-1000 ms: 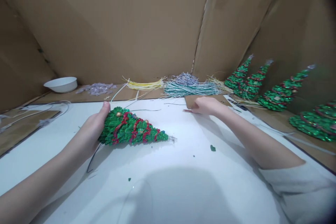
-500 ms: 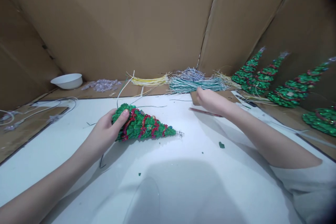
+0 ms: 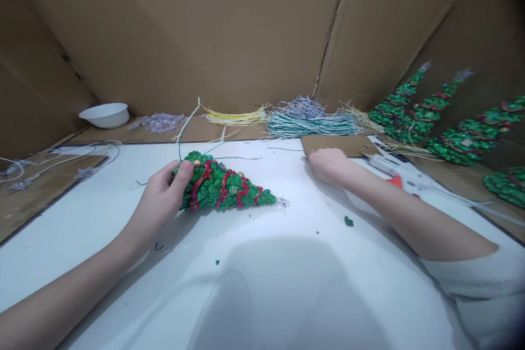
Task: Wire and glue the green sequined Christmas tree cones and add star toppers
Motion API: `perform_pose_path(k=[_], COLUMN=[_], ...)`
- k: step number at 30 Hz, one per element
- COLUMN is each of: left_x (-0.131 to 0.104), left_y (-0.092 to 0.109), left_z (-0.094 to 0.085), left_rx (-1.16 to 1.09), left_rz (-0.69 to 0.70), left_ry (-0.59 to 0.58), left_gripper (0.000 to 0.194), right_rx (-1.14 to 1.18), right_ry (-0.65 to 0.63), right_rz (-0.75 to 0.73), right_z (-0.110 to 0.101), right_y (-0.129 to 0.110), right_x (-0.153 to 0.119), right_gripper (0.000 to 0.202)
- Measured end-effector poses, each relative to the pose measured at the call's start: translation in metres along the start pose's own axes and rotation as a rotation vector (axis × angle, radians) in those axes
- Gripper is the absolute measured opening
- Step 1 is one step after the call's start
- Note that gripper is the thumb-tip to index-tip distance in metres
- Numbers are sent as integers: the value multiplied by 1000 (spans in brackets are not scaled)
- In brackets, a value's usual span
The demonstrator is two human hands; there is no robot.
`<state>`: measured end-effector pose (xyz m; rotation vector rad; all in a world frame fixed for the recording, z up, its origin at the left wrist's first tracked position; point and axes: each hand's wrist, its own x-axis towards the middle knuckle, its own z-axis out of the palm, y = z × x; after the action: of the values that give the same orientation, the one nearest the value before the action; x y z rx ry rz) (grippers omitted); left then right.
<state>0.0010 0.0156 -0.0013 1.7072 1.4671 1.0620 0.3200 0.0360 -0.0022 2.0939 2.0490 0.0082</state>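
Note:
My left hand (image 3: 168,186) is closed round the wide base of a small green Christmas tree (image 3: 229,190), which lies on its side with its clear tip pointing right. Red tinsel and small gold balls decorate it, and a wire (image 3: 182,134) with a pale end rises from the base. Over by the cardboard piece (image 3: 344,146), my right hand (image 3: 330,165) has its fingers curled down at the white tabletop. A small tip of a slim, reddish-brown tool shows at its fingertips; the hand covers most of it. Partly behind my right forearm lies a glue gun (image 3: 383,164) with an orange trigger.
Bundles of green-white wires (image 3: 314,124) and yellow wires (image 3: 235,115) lie along the back. A white bowl (image 3: 104,115) and clear plastic pieces (image 3: 158,122) are at back left. Finished trees (image 3: 467,134) stand at right. A green scrap (image 3: 348,221) lies on the table.
My right hand has come down from above the cardboard piece onto the slim tool, its fingers now curled over it. The view has shifted slightly, and the glue gun shows more.

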Motion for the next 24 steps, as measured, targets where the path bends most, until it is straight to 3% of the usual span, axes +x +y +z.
perform_pose_path(k=[4, 9, 11, 13, 15, 17, 20, 24], left_x=[-4, -12, -14, -14, -14, -14, -14, -15], left_y=[-6, -8, -7, -6, -5, -5, -6, -9], left_z=[3, 8, 9, 10, 10, 10, 10, 8], left_rx=[-36, -63, -50, -45, -31, -12, 31, 70], left_rz=[61, 96, 98, 101, 98, 95, 119, 170], left_ry=[99, 245, 272, 290, 318, 338, 346, 309], left_gripper=[42, 34, 27, 25, 26, 26, 28, 34], right_rx=[41, 217, 438, 845, 1195, 1352, 1397, 1384], right_ry=[51, 192, 275, 332, 310, 266, 237, 293], right_rz=[31, -57, -127, -230, -327, -399, -475, -563], right_z=[2, -18, -28, -36, -38, -36, -27, -13], right_y=[-2, -5, -11, -20, -31, -42, -53, -60], right_x=[2, -7, -17, -28, -38, -46, -51, -51], right_gripper=[34, 32, 28, 18, 6, 5, 11, 9])
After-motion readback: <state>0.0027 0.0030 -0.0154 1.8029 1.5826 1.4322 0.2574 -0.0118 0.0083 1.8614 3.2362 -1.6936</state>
